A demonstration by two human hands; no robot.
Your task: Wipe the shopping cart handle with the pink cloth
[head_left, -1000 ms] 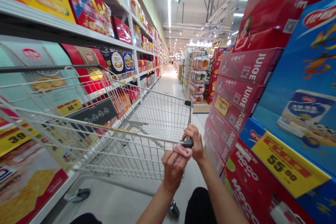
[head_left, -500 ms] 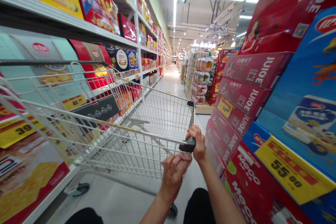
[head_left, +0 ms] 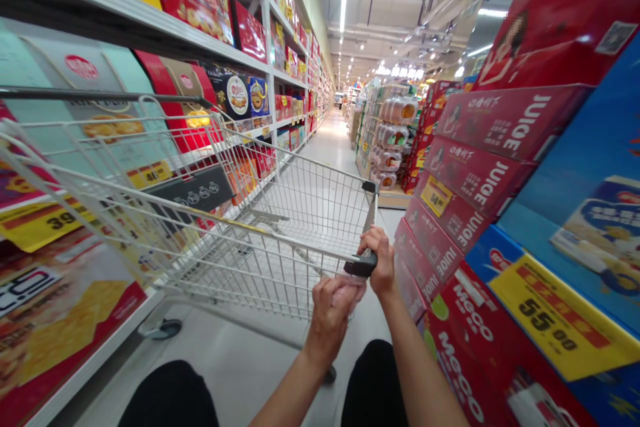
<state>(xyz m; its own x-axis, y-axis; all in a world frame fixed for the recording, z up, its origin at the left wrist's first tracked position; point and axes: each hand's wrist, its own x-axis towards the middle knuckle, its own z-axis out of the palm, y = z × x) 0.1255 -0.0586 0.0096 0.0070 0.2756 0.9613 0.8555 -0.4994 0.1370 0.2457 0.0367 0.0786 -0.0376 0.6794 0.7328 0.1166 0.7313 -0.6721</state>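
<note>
A wire shopping cart (head_left: 280,233) stands slantwise across the aisle, its basket bare inside. My right hand (head_left: 380,260) is closed around the end of the cart by the black plastic corner piece (head_left: 361,265). Just below that corner, my left hand (head_left: 330,313) is closed on a crumpled pinkish cloth (head_left: 350,290) and presses it to the wire end. The fingertips of the left hand are partly hidden by the cloth. At the far left is the cart's dark handle bar (head_left: 100,95), with a dark sign panel (head_left: 200,190) nearer the middle.
Shelves (head_left: 250,60) of boxed snacks run along the left side, close to the cart. Stacked pink drink cartons (head_left: 480,177) and red boxes (head_left: 470,340) rise close on the right. Pale floor (head_left: 333,140) stretches ahead, past stacked bottle packs (head_left: 393,137). A cart wheel (head_left: 167,329) shows low left.
The view has tilted slightly, so the shelves and cart sit a little higher and further right. Both hands keep their places at the cart's corner, with the left hand still on the cloth.
</note>
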